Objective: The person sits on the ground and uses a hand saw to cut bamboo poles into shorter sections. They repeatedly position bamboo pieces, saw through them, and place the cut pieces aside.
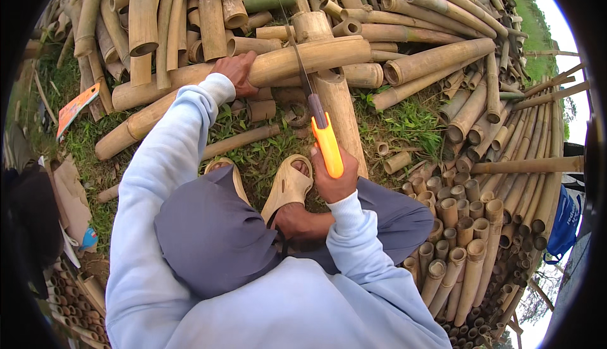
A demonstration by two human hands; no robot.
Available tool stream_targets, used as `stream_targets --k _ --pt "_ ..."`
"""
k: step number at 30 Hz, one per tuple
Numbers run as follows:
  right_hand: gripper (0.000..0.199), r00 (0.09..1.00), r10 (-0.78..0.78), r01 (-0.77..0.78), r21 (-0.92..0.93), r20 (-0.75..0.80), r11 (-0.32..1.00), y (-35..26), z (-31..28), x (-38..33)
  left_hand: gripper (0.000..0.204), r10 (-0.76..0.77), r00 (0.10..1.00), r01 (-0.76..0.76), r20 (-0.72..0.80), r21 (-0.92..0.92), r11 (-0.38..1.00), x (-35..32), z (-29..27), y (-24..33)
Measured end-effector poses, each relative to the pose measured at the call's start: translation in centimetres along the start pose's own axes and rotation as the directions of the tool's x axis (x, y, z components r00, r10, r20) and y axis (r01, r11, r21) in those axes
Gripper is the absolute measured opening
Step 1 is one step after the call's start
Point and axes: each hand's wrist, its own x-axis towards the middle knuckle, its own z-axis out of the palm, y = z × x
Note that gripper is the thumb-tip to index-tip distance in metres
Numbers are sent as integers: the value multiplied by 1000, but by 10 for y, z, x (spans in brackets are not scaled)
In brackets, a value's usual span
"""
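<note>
My right hand (335, 178) is closed around the orange handle of a hand saw (328, 148). The saw's thin blade runs up and away from me and lies across a thick bamboo pole (325, 54). My left hand (238, 74) grips that pole to the left of the blade, fingers wrapped over it. The pole lies nearly level, its right end resting over a wooden log support (339, 109). Whether the teeth have cut into the bamboo I cannot tell.
Cut bamboo pieces (215, 26) pile up beyond the pole. Upright bamboo tubes (465, 229) stand packed at the right, near a blue bag (564, 226). An orange sheet (77, 110) leans at the left. Grass (411, 128) and my sandals (291, 184) lie below.
</note>
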Motion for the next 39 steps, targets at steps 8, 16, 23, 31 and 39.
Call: stream_targets --k 8,16,23,31,39 --pt "22 997 -75 78 -155 27 985 -8 -35 -71 65 -38 993 42 113 -33 999 0 -16 -7" --pt "13 996 54 -53 -12 69 999 -3 9 31 76 -17 988 37 154 -126 991 14 -13 -7" --pt "24 991 -119 131 -262 61 956 -14 -67 -113 73 -26 989 47 145 -147 988 11 -8 -19" --pt "17 995 93 -93 -7 29 996 2 -1 -4 78 5 987 18 160 -145 989 20 -18 -11" --pt "18 995 -100 94 -153 -28 984 4 -32 -74 76 13 997 0 73 -176 984 16 3 -27"
